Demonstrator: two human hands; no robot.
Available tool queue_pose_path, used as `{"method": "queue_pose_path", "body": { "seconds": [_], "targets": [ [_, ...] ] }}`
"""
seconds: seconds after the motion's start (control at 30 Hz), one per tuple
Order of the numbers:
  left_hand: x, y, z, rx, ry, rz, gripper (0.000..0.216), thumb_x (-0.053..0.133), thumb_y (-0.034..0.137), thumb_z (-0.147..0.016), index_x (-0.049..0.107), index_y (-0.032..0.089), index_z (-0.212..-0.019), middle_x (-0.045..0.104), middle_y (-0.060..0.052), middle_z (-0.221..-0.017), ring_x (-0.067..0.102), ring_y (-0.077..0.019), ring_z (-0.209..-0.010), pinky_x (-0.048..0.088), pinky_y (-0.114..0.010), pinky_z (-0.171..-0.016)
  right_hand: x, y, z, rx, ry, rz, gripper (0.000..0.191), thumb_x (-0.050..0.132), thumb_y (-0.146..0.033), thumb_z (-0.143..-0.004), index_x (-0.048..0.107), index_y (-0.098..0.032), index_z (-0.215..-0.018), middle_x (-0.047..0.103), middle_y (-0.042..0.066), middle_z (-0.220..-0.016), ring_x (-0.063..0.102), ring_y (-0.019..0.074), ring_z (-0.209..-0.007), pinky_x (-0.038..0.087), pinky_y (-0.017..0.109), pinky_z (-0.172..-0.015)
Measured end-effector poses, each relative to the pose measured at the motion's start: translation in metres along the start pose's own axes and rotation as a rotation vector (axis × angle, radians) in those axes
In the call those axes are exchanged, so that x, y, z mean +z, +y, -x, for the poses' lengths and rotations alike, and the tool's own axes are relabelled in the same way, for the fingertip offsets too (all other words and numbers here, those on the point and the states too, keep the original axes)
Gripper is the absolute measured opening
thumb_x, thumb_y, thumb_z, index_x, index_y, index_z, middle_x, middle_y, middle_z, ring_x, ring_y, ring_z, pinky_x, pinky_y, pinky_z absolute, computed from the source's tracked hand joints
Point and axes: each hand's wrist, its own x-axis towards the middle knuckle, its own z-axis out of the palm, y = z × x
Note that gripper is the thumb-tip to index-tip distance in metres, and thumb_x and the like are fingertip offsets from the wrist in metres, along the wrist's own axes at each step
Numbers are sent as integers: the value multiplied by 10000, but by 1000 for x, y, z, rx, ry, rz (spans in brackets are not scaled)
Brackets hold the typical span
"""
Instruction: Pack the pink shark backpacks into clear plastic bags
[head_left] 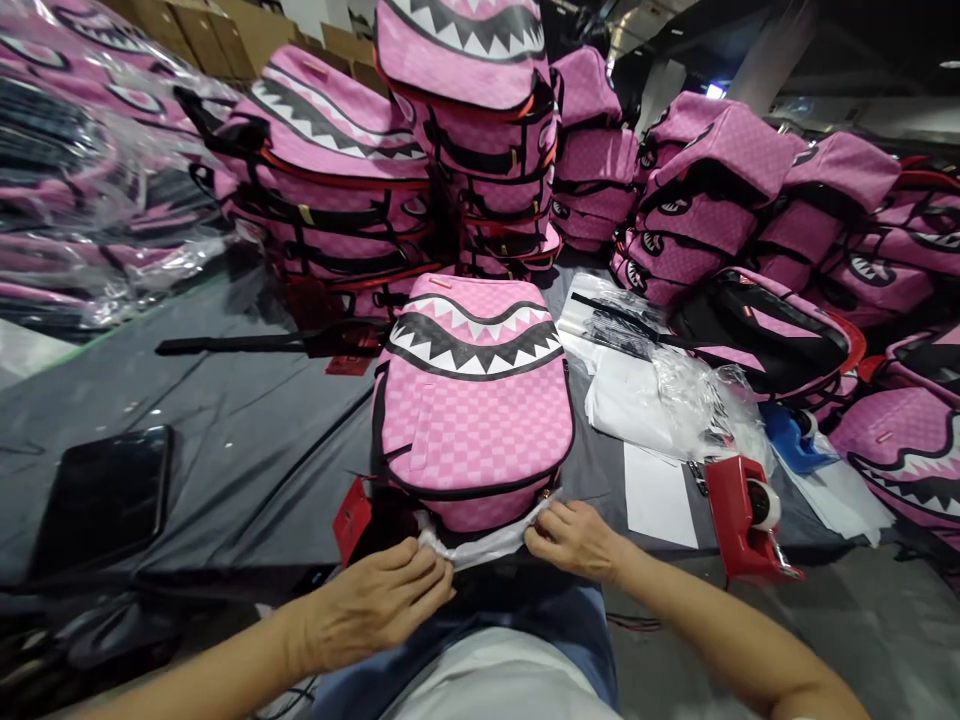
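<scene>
A pink checkered backpack (pixel 472 400) with a shark-mouth print lies flat on the dark table (pixel 247 450) right in front of me. Along its near edge runs a strip of clear plastic wrap (pixel 487 545). My left hand (pixel 375 605) is closed on the left end of that plastic. My right hand (pixel 574 540) pinches its right end, close to the bag's bottom edge. A red hang tag (pixel 351 520) sticks out beside the bag's lower left corner.
Stacks of matching pink backpacks (pixel 465 130) fill the back and right of the table. Bagged ones (pixel 75 150) lie at the left. A red tape dispenser (pixel 742 515), a blue one (pixel 795 435), white sheets (pixel 660 495), loose plastic bags (pixel 675 390) and a black phone (pixel 105 495) lie nearby.
</scene>
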Motion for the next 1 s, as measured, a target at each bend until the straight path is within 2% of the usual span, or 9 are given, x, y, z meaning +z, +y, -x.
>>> {"method": "queue_pose_path", "body": {
  "seconds": [0.07,0.13,0.27,0.33,0.4,0.5,0.67,0.87,1.0],
  "targets": [
    [5,5,-16,-60,28,69,170,533,106,-967,635,138,-1100,687,-48,-886,621,-178,-797,489,-352,-822,13,-21,13,163,54,-76,171,459,-126,-991,612,-181,-1044,600,30,-775,509,162,-674,310,296,-555],
    [14,4,-36,-173,-44,140,200,475,120,-995,625,113,-1127,689,-66,-859,640,-191,-755,507,-343,-744,22,-39,21,406,152,-252,126,468,-167,-977,588,-192,-945,570,12,-736,499,143,-623,335,269,-535],
    [32,0,-63,-481,-499,392,286,399,249,-1053,657,148,-982,710,-63,-784,692,-222,-699,451,-303,-596,31,-56,18,1121,353,-784,112,543,-293,-923,483,-217,-867,505,-40,-707,464,95,-541,371,199,-474],
    [34,0,-66,-587,-714,532,318,412,317,-1056,668,162,-950,730,-71,-811,714,-234,-748,433,-290,-613,32,-56,10,1305,398,-1028,229,617,-400,-870,484,-219,-918,545,-26,-764,507,104,-582,393,182,-448],
    [34,1,-65,-647,-812,606,341,411,344,-1052,682,171,-938,742,-81,-860,719,-240,-806,424,-286,-650,31,-54,1,1369,460,-1169,358,677,-489,-798,495,-220,-948,573,-4,-825,548,127,-649,430,182,-440],
    [32,5,-64,-722,-835,646,353,412,364,-1041,700,188,-938,746,-84,-892,711,-244,-839,405,-293,-672,26,-53,-6,1408,545,-1252,390,599,-576,-822,523,-215,-948,555,-1,-824,539,133,-637,479,210,-441],
    [26,13,-75,-833,-891,575,294,467,352,-1020,699,195,-933,743,-72,-813,711,-237,-781,369,-300,-647,20,-50,-14,1425,501,-997,291,678,-470,-800,569,-201,-823,547,-11,-734,516,130,-662,472,192,-503],
    [32,19,-76,-847,-932,411,239,508,368,-1006,688,214,-978,767,-72,-821,750,-257,-844,357,-284,-622,58,-38,-34,1593,753,-1110,445,624,-648,-809,474,-230,-817,445,-73,-642,411,79,-475,365,165,-340],
    [40,21,-67,-837,-806,355,227,521,378,-996,674,225,-927,760,-42,-767,742,-219,-741,335,-260,-585,77,-38,-34,1619,803,-1305,511,519,-740,-847,366,-253,-834,381,-122,-548,347,64,-379,311,153,-310]
  ]
}}
